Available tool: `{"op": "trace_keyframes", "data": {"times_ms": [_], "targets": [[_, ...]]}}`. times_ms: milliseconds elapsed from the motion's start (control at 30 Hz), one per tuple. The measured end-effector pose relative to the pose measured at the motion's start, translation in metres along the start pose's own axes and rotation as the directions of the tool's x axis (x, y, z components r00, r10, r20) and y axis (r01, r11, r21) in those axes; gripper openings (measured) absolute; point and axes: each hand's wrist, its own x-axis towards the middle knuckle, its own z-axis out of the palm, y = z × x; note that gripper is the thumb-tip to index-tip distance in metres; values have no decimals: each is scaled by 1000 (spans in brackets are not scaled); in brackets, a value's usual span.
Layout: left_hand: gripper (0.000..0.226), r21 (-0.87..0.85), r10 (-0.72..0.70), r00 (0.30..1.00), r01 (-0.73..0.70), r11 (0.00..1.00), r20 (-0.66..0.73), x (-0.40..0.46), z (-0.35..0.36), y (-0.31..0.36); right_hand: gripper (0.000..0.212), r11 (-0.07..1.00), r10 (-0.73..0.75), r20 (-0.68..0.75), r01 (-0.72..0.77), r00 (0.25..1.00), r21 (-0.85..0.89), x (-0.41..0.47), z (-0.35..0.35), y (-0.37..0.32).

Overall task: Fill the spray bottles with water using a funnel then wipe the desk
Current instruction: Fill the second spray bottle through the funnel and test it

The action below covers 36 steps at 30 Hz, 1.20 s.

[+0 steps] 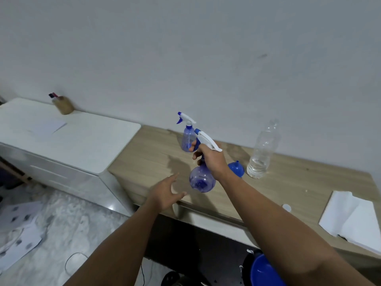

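Note:
My right hand [210, 159] grips the neck of a blue spray bottle [202, 179] with a white and blue trigger head, holding it above the wooden desk [144, 162]. My left hand [167, 191] hovers open over the desk's front edge, just left of the held bottle. A second blue spray bottle [188, 134] stands on the desk behind it, near the wall. A blue funnel [237, 168] lies upside down to the right of my wrist. Beside it stands a clear plastic water bottle [261, 153], uncapped, with a little water in the bottom. A small white cap [287, 207] lies on the desk.
Folded white cloth or paper [352, 219] lies at the desk's right end. A white cabinet [68, 141] adjoins the desk on the left, with a paper sheet and a brown pen holder [64, 105]. A blue basin [266, 273] sits below the desk. Papers and a cable lie on the floor.

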Motion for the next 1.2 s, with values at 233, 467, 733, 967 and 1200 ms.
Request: {"op": "trace_keyframes", "data": {"times_ms": [233,467,733,967,1200], "targets": [[80,27,-68,995,70,997,-70,-6,-25,-36,22,1000,8,34,-8,999,17,19,44,10],[75,87,-77,993,85,993,-95,12,-50,-65,19,967,107,-66,-119,992,-223,38,75,59],[75,239,-10,993,38,970,-121,49,-74,-100,21,865,264,-224,-334,938,-376,21,93,136],[77,257,54,994,-28,966,-97,67,-80,-117,30,842,264,-267,-357,927,-405,27,114,152],[77,263,102,990,-74,962,-94,78,-82,-128,28,833,217,-335,-353,917,-427,36,121,155]]}}
